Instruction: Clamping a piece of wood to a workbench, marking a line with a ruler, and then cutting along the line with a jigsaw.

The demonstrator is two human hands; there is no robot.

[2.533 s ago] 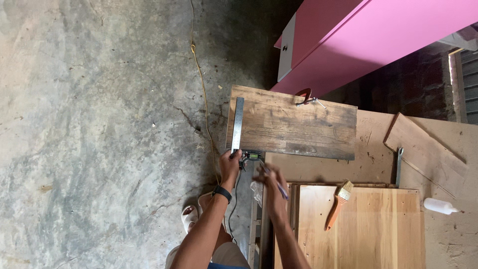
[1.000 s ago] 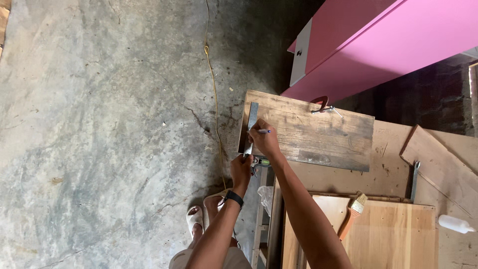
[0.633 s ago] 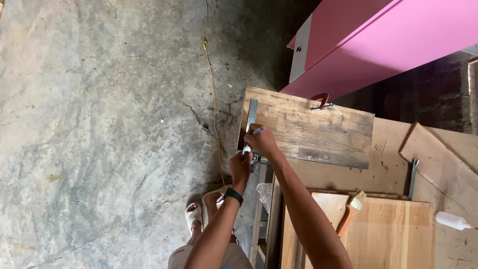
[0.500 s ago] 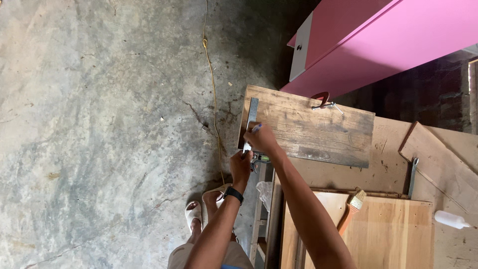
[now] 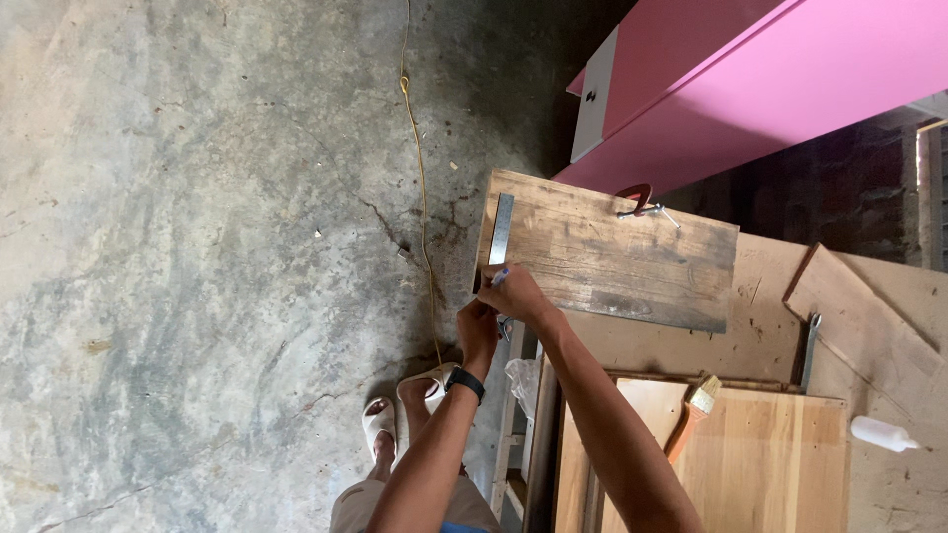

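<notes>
Your right hand [image 5: 515,293] presses a pen tip against the metal ruler [image 5: 501,229] lying along the left edge of the weathered board [image 5: 612,259], while your left hand [image 5: 478,331], just below, steadies the ruler's lower end. A paintbrush [image 5: 693,415] lies on a pale panel [image 5: 780,464] nearby.

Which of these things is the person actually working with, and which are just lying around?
In use: dark board, metal ruler lying along its edge, pen in the right hand, left hand steadying at the board's corner.

Lying about: paintbrush, white bottle, wrench, clamp, yellow cord, pale boards.
</notes>
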